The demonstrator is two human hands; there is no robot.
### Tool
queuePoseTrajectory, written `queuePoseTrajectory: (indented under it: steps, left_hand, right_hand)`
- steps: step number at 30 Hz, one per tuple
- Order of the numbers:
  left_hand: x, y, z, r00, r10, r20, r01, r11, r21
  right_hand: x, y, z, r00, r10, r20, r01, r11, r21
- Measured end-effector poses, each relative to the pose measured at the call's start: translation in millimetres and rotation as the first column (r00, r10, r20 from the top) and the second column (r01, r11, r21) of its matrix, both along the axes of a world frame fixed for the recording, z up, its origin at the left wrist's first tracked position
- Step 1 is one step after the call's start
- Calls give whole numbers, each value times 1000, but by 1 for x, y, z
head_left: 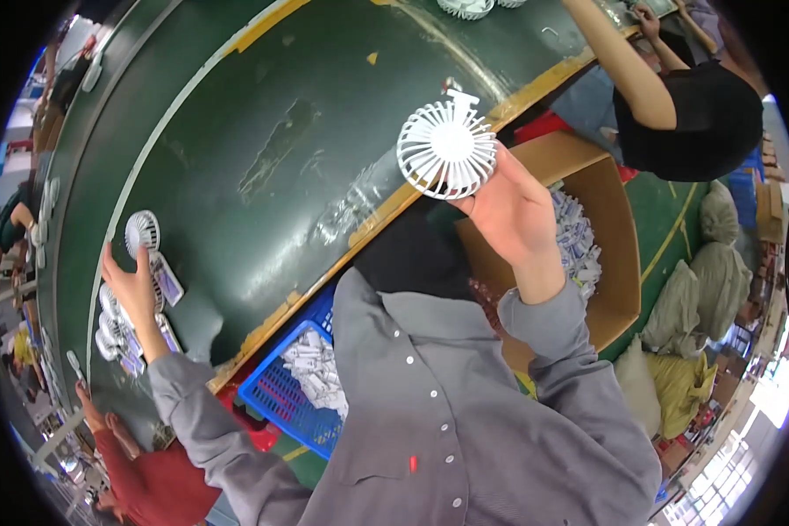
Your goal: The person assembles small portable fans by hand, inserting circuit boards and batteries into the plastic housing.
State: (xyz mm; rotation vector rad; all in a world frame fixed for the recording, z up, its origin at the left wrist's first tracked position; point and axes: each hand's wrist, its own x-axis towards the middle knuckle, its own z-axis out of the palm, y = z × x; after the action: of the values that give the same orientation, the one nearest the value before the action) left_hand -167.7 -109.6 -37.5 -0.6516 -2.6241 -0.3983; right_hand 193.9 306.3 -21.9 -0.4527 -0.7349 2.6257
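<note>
My right hand (515, 209) holds up a white round handheld fan (451, 143) by its slatted cage, above the near edge of the green work table (263, 219). A short white stem sticks out at the top of its cage. Farther left, my left hand (130, 294) reaches over the table with thumb and finger apart. Its thumb is at the lower rim of another white fan (142, 232); whether it grips that fan cannot be made out. Several more white fans (110, 324) with pale purple-and-white labels lie clustered beside and partly under this hand.
A blue plastic basket (267, 386) of small white packets stands below the table edge. An open cardboard box (622, 263) with similar packets is at my right. Co-workers sit nearby, one in a black cap (701, 118), another in a red sleeve (149, 478). Sacks (697, 280) lie farther right.
</note>
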Motion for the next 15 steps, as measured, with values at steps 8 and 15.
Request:
queuePoseTrajectory:
  steps: [8,15]
  left_hand:
    - [13,72,2,942,-61,329,145,960,-237]
    - [62,162,34,863,-231,450,292,954,-71]
  right_hand:
    - [-43,77,-25,901,-379,211,50,574,817]
    - [-120,113,-35,851,-521,-62,-328,-621,712]
